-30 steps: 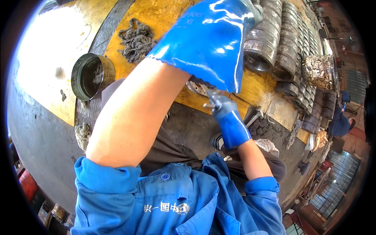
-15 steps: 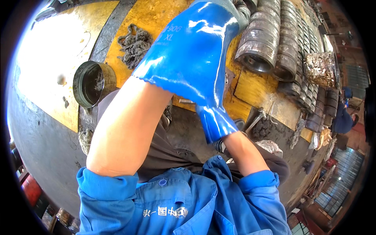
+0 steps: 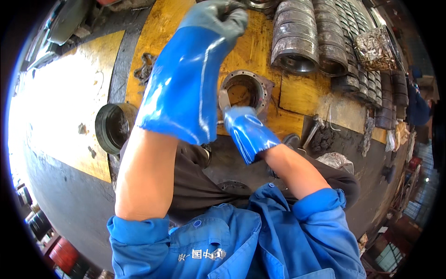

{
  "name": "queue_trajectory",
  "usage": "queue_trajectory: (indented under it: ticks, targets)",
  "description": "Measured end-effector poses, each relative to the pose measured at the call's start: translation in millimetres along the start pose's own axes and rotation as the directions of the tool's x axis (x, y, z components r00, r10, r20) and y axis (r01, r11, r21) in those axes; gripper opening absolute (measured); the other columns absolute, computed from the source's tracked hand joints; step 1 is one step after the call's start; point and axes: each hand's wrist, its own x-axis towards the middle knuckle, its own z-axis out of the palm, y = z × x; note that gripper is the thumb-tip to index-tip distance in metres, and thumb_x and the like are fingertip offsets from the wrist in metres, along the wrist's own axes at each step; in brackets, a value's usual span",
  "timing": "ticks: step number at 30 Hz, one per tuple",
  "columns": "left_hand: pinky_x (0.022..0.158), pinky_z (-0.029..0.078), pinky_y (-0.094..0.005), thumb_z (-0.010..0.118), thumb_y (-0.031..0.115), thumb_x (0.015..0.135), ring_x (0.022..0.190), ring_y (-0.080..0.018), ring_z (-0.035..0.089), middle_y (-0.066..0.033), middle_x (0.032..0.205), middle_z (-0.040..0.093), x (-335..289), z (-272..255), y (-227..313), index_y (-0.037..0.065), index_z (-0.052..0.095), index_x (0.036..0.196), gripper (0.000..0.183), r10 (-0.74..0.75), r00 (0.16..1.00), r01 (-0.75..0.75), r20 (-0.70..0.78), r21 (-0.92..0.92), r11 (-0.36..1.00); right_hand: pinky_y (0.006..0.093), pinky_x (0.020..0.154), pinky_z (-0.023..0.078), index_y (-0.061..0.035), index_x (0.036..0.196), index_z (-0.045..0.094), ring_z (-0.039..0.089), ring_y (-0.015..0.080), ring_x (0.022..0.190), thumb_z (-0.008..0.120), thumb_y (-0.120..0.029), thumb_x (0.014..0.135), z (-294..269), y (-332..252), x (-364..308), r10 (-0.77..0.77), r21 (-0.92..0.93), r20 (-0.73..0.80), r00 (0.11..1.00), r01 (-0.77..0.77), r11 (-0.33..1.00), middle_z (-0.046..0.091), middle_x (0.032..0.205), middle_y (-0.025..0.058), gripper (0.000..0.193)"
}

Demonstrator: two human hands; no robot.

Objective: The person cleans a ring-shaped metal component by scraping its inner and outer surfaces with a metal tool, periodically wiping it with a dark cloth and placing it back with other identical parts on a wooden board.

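A long blue rubber glove with a grey palm covers my left hand [image 3: 226, 19], raised at the top, left of the metal cylinders. Its fingers are curled closed; whatever they hold, if anything, is hidden. In a shorter-looking blue glove, my right hand [image 3: 244, 122] is lower, at the near side of a round metal flange [image 3: 267, 90] with bolt holes around its rim. A flat, narrow, greyish strip [image 3: 224, 99] juts up from the right hand's fingers against the flange's left rim. Its exact kind cannot be made out.
Rows of ribbed metal cylinders [image 3: 295, 46] lie at the upper right. On the left stands an open round tin [image 3: 112, 128]; a dirty rag [image 3: 145, 69] is partly behind my left glove. A hammer-like tool [image 3: 312, 132] and a block of metal shavings [image 3: 375, 49] are to the right.
My left hand has moved left, uncovering the round flange. The right hand has come up to the flange's near rim, where the flat strip now shows.
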Motion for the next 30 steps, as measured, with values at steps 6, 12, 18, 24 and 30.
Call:
queue_trajectory:
  ticks: [6, 12, 18, 24, 30]
  targets:
    - [0.081, 0.055, -0.0272, 0.060, 0.022, 0.093, 0.088, -0.0175, 0.067, -0.0110, 0.101, 0.070, -15, -7, 31, 0.000, 0.063, 0.113, 0.030, -0.067, 0.995, 0.071, -0.077, 0.055, 0.996, 0.0442, 0.077, 0.054, -0.0048, 0.108, 0.063, 0.067, 0.0317, 0.095, 0.049, -0.014, 0.088, -22, 8, 11, -0.012, 0.045, 0.052, 0.999, 0.010, 0.999, 0.069, 0.102, 0.0163, 0.027]
    - [0.080, 0.054, -0.0294, 0.058, 0.023, 0.094, 0.085, -0.0176, 0.068, -0.0120, 0.101, 0.069, -11, -6, 41, -0.001, 0.062, 0.115, 0.032, -0.051, 0.994, 0.073, -0.098, 0.242, 0.968, 0.0404, 0.073, 0.055, -0.0067, 0.107, 0.066, 0.068, 0.0282, 0.093, 0.058, -0.016, 0.084, -7, 6, 9, 0.041, 0.063, -0.020, 0.999, -0.040, 0.997, 0.069, 0.103, 0.0134, 0.026]
    - [0.074, 0.054, -0.0286, 0.061, 0.025, 0.091, 0.079, -0.0158, 0.065, -0.0099, 0.091, 0.069, -12, -3, 33, 0.002, 0.065, 0.110, 0.029, -0.001, 0.997, 0.015, -0.073, 0.189, 0.982, 0.0423, 0.076, 0.055, -0.0073, 0.108, 0.068, 0.066, 0.0324, 0.097, 0.063, -0.016, 0.081, -22, 4, 11, -0.022, 0.114, 0.037, 0.999, 0.018, 0.993, 0.067, 0.107, 0.0161, 0.029]
    - [0.077, 0.057, -0.0300, 0.060, 0.017, 0.093, 0.087, -0.0198, 0.067, -0.0160, 0.102, 0.068, -10, -2, 38, -0.003, 0.061, 0.115, 0.030, -0.069, 0.993, 0.078, -0.101, 0.094, 0.992, 0.0403, 0.065, 0.055, -0.0112, 0.096, 0.073, 0.069, 0.0284, 0.085, 0.069, -0.016, 0.074, -21, 14, 21, -0.011, 0.059, -0.101, 0.995, 0.017, 0.998, 0.071, 0.094, 0.0131, 0.023]
    - [0.079, 0.056, -0.0290, 0.059, 0.017, 0.093, 0.088, -0.0197, 0.067, -0.0151, 0.102, 0.068, -10, 3, 44, -0.004, 0.061, 0.114, 0.029, -0.069, 0.995, 0.075, -0.067, 0.094, 0.993, 0.0400, 0.076, 0.055, -0.0070, 0.104, 0.069, 0.067, 0.0311, 0.092, 0.057, -0.018, 0.086, -23, 28, 40, 0.050, 0.100, -0.079, 0.996, -0.042, 0.994, 0.069, 0.102, 0.0150, 0.024]
